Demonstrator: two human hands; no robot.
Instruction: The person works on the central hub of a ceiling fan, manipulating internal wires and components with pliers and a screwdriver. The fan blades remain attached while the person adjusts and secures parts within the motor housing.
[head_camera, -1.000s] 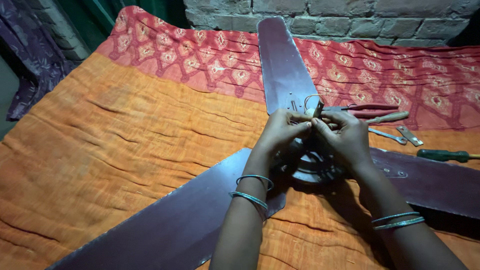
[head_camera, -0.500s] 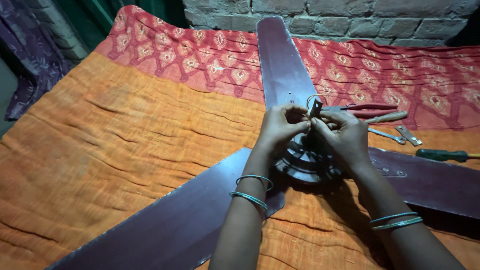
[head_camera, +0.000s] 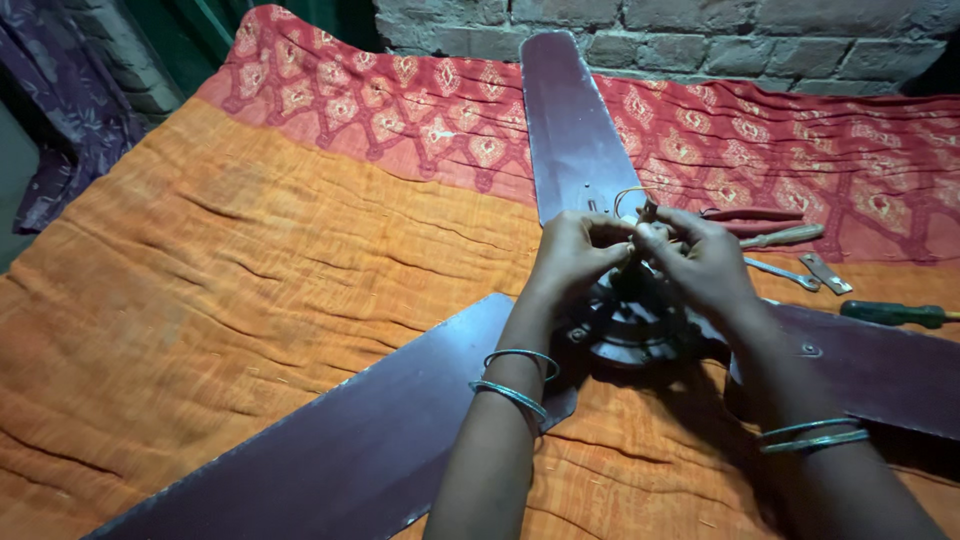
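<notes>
Ceiling fan (head_camera: 630, 325), dark maroon, lies flat on an orange cloth (head_camera: 250, 290) just right of the frame's centre, its motor hub facing up so the middle can be reached from above. One blade (head_camera: 565, 120) runs toward the brick wall (head_camera: 700, 35) at the top, another stretches to the lower left, and a third passes under the right forearm toward the right edge.

Both hands meet directly over the hub. The left hand (head_camera: 575, 255) is curled, fingertips pinched on a small pale part at the hub's top; the right hand (head_camera: 705, 265) is closed from the other side on the same spot, where a small metal piece and a thin loop of wire (head_camera: 628, 197) stick up. What exactly each finger grips cannot be told, since the fingers cover it. Holding from two sides appears to steady the small part against the heavy, resting fan.

Tools sit within easy reach at centre right on the red patterned cloth (head_camera: 440, 130): red-handled pliers (head_camera: 750, 215), a wooden-handled screwdriver (head_camera: 785, 237), a small spanner (head_camera: 780, 272), a flat metal bracket (head_camera: 825, 272), and a green-handled screwdriver (head_camera: 895, 313).
</notes>
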